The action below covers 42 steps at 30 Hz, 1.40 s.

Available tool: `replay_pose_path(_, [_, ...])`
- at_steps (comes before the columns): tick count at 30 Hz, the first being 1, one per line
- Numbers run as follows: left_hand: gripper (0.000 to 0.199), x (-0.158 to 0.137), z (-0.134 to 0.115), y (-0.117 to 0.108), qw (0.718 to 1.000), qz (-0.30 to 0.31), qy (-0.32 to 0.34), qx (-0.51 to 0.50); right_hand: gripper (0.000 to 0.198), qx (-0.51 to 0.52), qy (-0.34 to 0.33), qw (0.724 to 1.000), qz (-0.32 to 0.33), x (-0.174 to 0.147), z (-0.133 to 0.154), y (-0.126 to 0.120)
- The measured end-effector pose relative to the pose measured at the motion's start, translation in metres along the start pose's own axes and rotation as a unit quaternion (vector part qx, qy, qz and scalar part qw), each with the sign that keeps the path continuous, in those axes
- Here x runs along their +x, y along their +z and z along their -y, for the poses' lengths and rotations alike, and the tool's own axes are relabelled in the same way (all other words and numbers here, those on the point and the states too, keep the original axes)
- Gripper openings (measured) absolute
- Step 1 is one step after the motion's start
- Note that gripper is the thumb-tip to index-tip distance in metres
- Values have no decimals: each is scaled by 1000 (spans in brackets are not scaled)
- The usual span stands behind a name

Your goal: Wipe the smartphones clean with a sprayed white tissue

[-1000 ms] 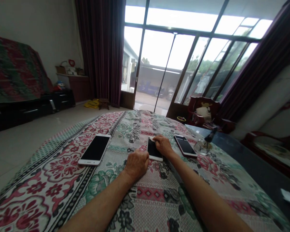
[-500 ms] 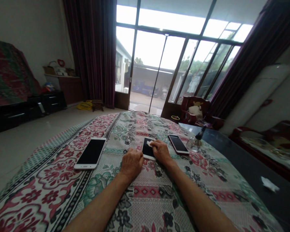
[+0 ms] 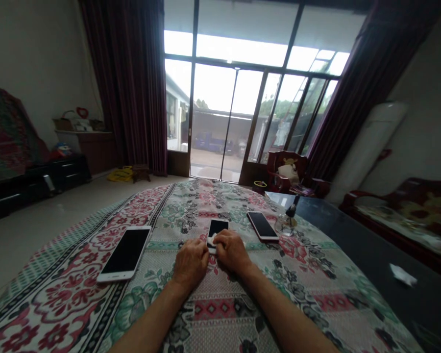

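Note:
Flat on the patterned tablecloth lies a white-framed smartphone [image 3: 218, 225] with a dark screen. My left hand [image 3: 191, 261] has curled fingers pinching its lower left edge. A small white wad, like a tissue [image 3: 212, 239], is pinched in my right hand [image 3: 232, 251] and pressed on the lower part of the screen. That hand covers the phone's lower right. A larger white smartphone [image 3: 126, 252] rests apart on the left, screen up. To the right lies another smartphone [image 3: 263, 226], its screen also dark. Beside it stands a clear glass container [image 3: 285, 224] with a black-handled item.
The floral tablecloth [image 3: 147, 299] spreads over the table. A dark table surface [image 3: 367, 264] adjoins on the right, with a crumpled white tissue [image 3: 403, 274] on it. Beyond are a wooden chair [image 3: 287, 171], glass doors [image 3: 220, 147] and dark curtains [image 3: 132, 98].
My right hand has slid the white wad from the upper part of the screen down to the lower part. My left hand stays at the phone's edge. The camera view has shifted.

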<state>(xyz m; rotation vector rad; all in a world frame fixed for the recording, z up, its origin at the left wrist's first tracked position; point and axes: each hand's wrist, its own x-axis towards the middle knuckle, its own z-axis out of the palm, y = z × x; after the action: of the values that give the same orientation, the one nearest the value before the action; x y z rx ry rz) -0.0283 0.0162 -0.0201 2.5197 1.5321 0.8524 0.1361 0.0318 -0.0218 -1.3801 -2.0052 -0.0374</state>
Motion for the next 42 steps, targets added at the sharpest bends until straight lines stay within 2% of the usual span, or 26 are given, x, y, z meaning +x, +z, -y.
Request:
replay_pose_path(4, [18, 1, 1, 1, 1000, 7, 6, 8, 25, -7, -10, 1000, 27, 16, -5, 3])
replay_pose_path(11, [16, 2, 3, 3, 1000, 1, 12, 4, 30, -46, 5, 997, 56, 53, -33, 6])
replay_pose_path(18, [15, 4, 4, 3, 1000, -6, 21, 2, 33, -70, 38, 995, 63, 66, -48, 11])
replay_pose_path(21, [16, 4, 4, 4, 1000, -10, 22, -1, 33, -80, 47, 993, 70, 66, -47, 11])
replay_pose_path(26, [15, 4, 3, 5, 1000, -13, 28, -3, 36, -78, 17, 993, 87, 63, -40, 8])
replay_pose_path(31, [15, 3, 4, 5, 999, -9, 34, 3, 32, -70, 17, 990, 118, 59, -21, 0])
replay_pose_path(33, [15, 3, 4, 4, 999, -8, 39, 9, 31, -56, 20, 985, 165, 60, -11, -6])
replay_pose_path(36, [15, 3, 4, 4, 999, -8, 44, 17, 34, -28, 11, 962, 271, 64, -3, -17])
replay_pose_path(38, [16, 3, 4, 3, 999, -7, 47, 20, 35, -23, 6, 951, 308, 67, -2, -19])
replay_pose_path(40, [16, 3, 4, 3, 999, -7, 46, 22, 36, -33, 1, 954, 298, 69, -5, -15])
replay_pose_path(42, [16, 3, 4, 3, 999, -8, 43, 24, 36, -58, -3, 966, 252, 69, -9, -8])
